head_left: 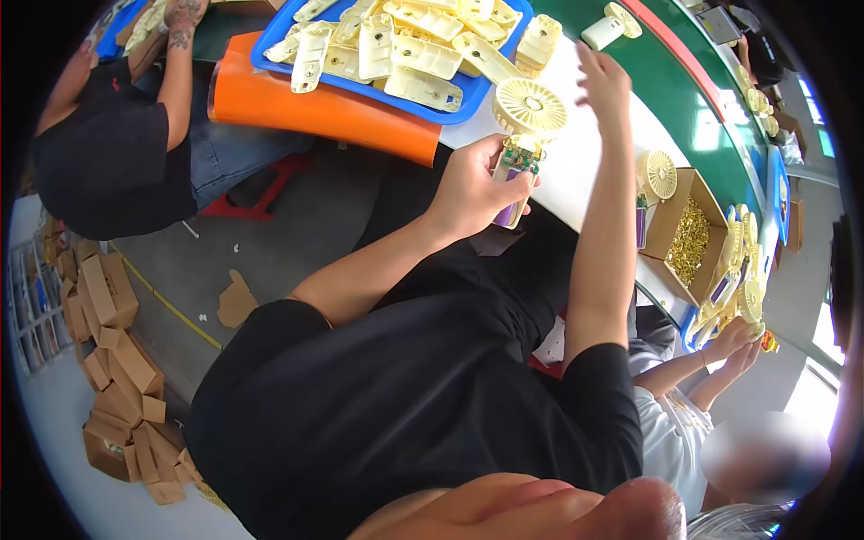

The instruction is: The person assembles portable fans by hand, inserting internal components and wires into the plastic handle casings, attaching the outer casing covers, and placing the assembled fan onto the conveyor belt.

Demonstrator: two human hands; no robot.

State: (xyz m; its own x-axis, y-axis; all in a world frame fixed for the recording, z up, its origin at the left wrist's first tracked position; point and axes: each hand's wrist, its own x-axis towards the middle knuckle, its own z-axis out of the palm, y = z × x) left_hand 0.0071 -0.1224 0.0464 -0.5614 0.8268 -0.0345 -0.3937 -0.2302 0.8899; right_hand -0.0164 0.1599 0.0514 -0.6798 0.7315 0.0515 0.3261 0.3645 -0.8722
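Table edge: the white tabletop (649, 126) ended in a slanting near edge, and the lower end of the held fan's handle hung past it, over the dark trousers.
Blue tray: the tray (461, 112), heaped with cream handle shells (425, 54), took up the far left, so I didn't have much slack there; an orange sheet (315, 112) lay along its near side.
Open room: my best gap was the white strip from the held fan across to the right forearm, plus another from that forearm to the cardboard box (663, 243) of gold-coloured bits.
Handheld fan: the cream fan (520, 144) was in the left hand (479, 186), circuit board (522, 159) and purple part showing.
Left fingers: curled snugly round the handle, thumb across the front, grille sticking out beyond them.
Right hand: the right hand (605, 83) was raised between a loose shell (539, 40) and another fan (613, 27), fingers loosely spread, nothing in them that I could see.
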